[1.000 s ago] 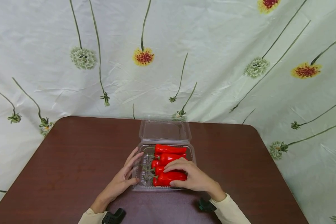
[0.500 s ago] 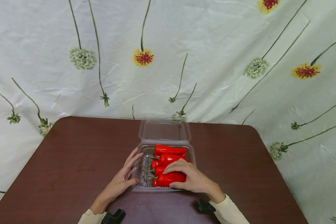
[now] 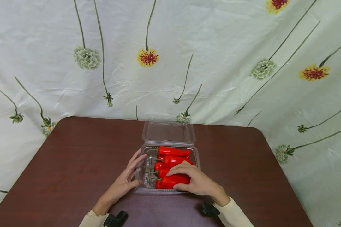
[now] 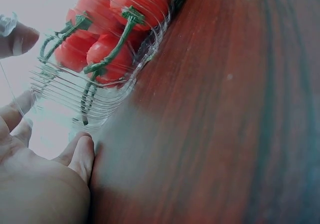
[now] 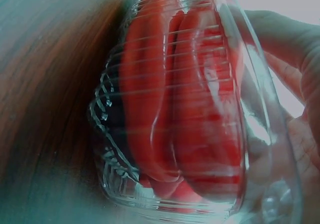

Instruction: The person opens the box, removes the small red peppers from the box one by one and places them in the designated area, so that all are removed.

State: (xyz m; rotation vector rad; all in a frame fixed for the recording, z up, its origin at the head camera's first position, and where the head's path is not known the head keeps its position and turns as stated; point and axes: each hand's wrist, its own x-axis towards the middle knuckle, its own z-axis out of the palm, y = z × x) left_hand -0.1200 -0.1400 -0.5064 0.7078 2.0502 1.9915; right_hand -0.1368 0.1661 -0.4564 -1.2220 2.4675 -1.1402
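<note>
A clear plastic clamshell box (image 3: 139, 189) stands on the table with its lid (image 3: 167, 132) folded back. Several long red peppers (image 3: 173, 151) lie crosswise in it, green stems to the left. My right hand (image 3: 194, 179) reaches over the box's right side and grips the nearest pepper (image 3: 169, 182), thumb on its near side and fingers over its far side. Along the left wall my left hand (image 3: 123, 181) rests with fingers spread and extended, fingertips at the rim. The left wrist view shows peppers (image 4: 107, 53) through the ribbed wall; the right wrist view shows their tips (image 5: 200, 184).
The brown table (image 3: 88, 151) extends to both sides of the box. A floral cloth (image 3: 216, 63) hangs behind the table's far edge. Both wrists carry black devices, one on the left (image 3: 115, 219) and one on the right (image 3: 209, 208).
Both hands, the box and the peppers keep nearly the same positions. The head view has shifted slightly.
</note>
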